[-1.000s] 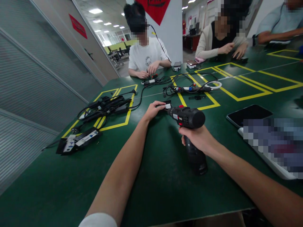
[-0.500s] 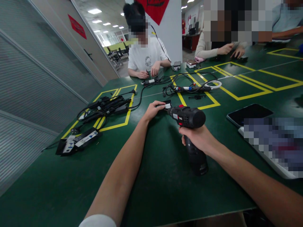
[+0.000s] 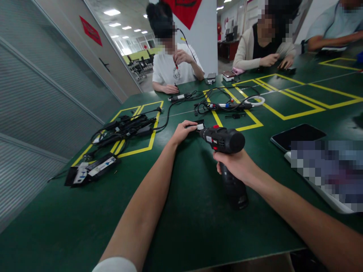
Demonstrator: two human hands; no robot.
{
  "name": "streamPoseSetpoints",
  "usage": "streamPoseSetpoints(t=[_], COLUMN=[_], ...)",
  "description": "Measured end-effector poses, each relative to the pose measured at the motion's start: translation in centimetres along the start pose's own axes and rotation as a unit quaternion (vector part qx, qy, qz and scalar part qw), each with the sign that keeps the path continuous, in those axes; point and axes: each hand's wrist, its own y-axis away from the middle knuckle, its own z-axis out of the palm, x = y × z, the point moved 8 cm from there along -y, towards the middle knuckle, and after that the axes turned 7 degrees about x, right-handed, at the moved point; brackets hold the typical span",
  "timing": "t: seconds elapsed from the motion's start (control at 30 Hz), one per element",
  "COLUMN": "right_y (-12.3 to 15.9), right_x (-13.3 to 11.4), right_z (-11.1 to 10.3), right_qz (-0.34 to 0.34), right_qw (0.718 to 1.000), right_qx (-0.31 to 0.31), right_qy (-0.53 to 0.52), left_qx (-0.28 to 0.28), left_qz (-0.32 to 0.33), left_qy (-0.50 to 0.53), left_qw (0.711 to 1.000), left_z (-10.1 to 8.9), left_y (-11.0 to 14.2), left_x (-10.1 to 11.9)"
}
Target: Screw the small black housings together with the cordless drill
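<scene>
My right hand (image 3: 234, 162) is wrapped round the grip of a black cordless drill (image 3: 224, 139) with red buttons. The drill points forward and left, its chuck close to a small black piece with a white patch (image 3: 200, 126) on the table. Against that piece my left hand (image 3: 183, 132) presses with its fingers together, holding it down on the green surface. Whether the drill's tip touches the piece is hidden by the drill's body.
Black cables and adapters (image 3: 124, 128) lie in a heap at the left, near an opened black case (image 3: 90, 170). Cabled pen-like tools (image 3: 224, 106) lie ahead. A phone (image 3: 299, 136) and a white-edged device (image 3: 312, 181) are at the right. Several people sit across the table (image 3: 193, 226).
My hands, the drill and the black piece stay practically where they were. Across the table, the person in white has raised a hand holding a thin, red-tipped tool.
</scene>
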Motion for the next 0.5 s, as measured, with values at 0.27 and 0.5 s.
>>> streamPoseSetpoints(t=[0.27,0.5], right_y=[0.06,-0.03], right_x=[-0.15,-0.12], right_z=[-0.13,-0.01], right_qz=[-0.003,-0.011], right_qw=[1.0,1.0], right_qx=[0.001,-0.002], right_qy=[0.009,0.002], left_qx=[-0.002,-0.003], left_qz=[0.012,0.012], left_qy=[0.005,0.006], left_qw=[1.0,1.0], left_z=[-0.06,-0.03], left_y=[-0.03,0.01], left_x=[0.1,0.15])
